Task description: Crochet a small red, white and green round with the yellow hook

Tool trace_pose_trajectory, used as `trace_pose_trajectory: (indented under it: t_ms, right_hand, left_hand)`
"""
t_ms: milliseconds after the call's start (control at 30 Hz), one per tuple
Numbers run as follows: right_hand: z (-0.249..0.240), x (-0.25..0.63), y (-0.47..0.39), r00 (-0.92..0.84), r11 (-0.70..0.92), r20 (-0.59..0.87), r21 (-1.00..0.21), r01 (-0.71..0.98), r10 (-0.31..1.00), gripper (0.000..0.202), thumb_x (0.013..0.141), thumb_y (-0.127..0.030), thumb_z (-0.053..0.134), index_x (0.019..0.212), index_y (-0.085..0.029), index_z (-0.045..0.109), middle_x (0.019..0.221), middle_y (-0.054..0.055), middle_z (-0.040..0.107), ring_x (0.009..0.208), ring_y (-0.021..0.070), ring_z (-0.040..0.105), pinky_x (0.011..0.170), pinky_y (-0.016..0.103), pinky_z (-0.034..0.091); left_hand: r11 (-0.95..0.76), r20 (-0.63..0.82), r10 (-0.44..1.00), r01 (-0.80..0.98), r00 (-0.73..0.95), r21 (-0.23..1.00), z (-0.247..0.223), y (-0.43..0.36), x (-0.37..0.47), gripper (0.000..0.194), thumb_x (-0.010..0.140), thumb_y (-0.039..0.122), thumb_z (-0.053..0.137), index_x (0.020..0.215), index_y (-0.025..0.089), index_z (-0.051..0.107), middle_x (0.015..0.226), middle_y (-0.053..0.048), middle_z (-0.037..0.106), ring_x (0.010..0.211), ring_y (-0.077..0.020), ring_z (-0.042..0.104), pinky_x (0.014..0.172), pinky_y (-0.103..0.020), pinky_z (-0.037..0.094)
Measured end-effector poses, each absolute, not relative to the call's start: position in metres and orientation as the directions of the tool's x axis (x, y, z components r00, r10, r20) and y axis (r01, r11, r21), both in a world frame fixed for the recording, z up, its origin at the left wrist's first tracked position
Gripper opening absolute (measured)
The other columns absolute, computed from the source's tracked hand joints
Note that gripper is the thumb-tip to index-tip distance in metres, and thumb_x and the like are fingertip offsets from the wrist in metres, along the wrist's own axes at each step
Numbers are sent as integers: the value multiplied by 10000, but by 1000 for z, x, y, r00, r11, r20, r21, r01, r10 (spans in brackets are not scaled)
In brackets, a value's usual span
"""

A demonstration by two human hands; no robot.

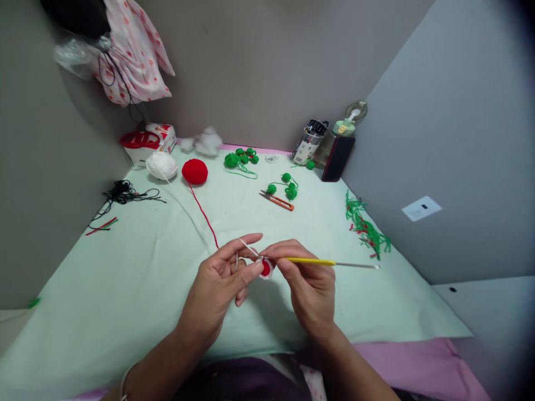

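Between thumb and fingers, my left hand point(223, 275) pinches a small round crochet piece point(266, 268), red in the middle with a white edge. White yarn runs over its raised index finger. My right hand point(309, 284) grips a crochet hook point(311, 260) with a yellow handle; its bare metal end points right, while the working tip meets the piece and is partly hidden by fingers. A red yarn ball point(195, 171) and a white yarn ball point(161, 165) lie farther back, each trailing a strand toward my left hand.
Orange thread snips point(278, 201) lie mid-table near green crocheted balls point(291, 191). Black cords point(123, 192) lie at left, green and red yarn scraps point(368, 228) at right. At the back stand a tissue box point(161, 136), pen cup point(308, 146), bottle point(344, 128) and phone point(337, 160).
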State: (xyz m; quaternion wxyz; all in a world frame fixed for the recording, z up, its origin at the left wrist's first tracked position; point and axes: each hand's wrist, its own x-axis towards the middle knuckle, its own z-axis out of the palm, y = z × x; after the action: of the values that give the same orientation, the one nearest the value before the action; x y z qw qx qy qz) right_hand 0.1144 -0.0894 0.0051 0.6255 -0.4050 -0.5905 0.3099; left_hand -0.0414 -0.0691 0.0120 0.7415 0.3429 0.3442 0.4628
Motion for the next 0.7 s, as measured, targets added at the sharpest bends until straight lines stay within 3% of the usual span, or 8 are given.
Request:
trace_pose_trajectory:
  t_ms: [200,300,367,467,533,633,700]
  right_hand:
    - [0,114,-96,54,574,620,-753,320,783,310,1008,-110,650,1188,-322,789,1026,42,762,908,175,729,732,305,616]
    - [-7,114,-101,-50,618,739,-523,587,672,463,972,-58,672,1337,-336,730,1131,74,763,1010,219,735,819,365,629]
    - [-9,114,-103,-90,641,776,-442,628,624,504,964,-43,669,1378,-327,707,1167,86,763,1059,233,725,848,376,622]
    - [-6,118,-101,59,630,712,-653,419,699,389,998,-63,625,1263,-312,765,1055,55,772,944,192,718,783,333,598]
    - [-3,120,-96,195,545,576,-816,191,794,277,1024,-120,620,1130,-301,802,937,24,756,828,164,690,732,309,567]
    - [-1,121,-90,222,426,395,-897,-114,891,171,1036,-236,647,1013,-282,810,864,5,722,732,136,647,687,290,530]
    - [-2,119,-88,160,383,357,-904,-188,920,141,1026,-278,672,996,-274,811,876,7,720,741,136,643,705,296,525]
  left_hand:
    - [358,-216,919,-465,331,810,13,-69,-39,555,767,275,944,1295,283,772,840,34,668,438,4,443,393,-124,354]
    - [383,-235,914,-509,331,771,14,-69,-38,542,760,261,950,1275,260,785,796,41,640,451,12,389,391,-105,313]
    - [480,-278,866,-537,416,693,14,-68,-40,491,762,255,947,1232,223,809,721,57,587,443,19,313,386,-98,278]
    - [598,-326,793,-555,514,578,16,-64,-43,423,767,210,932,1176,167,831,607,100,462,439,17,200,377,-97,234]
    - [582,-336,808,-568,485,581,17,-63,-45,383,776,174,917,1150,155,838,599,102,453,437,18,197,377,-95,224]
    - [510,-314,855,-555,413,657,19,-64,-46,355,775,162,909,1123,195,843,753,49,599,426,41,284,382,-95,242]
    - [476,-293,871,-535,393,698,19,-66,-45,365,768,175,915,1122,229,842,869,29,647,425,51,332,385,-98,259]
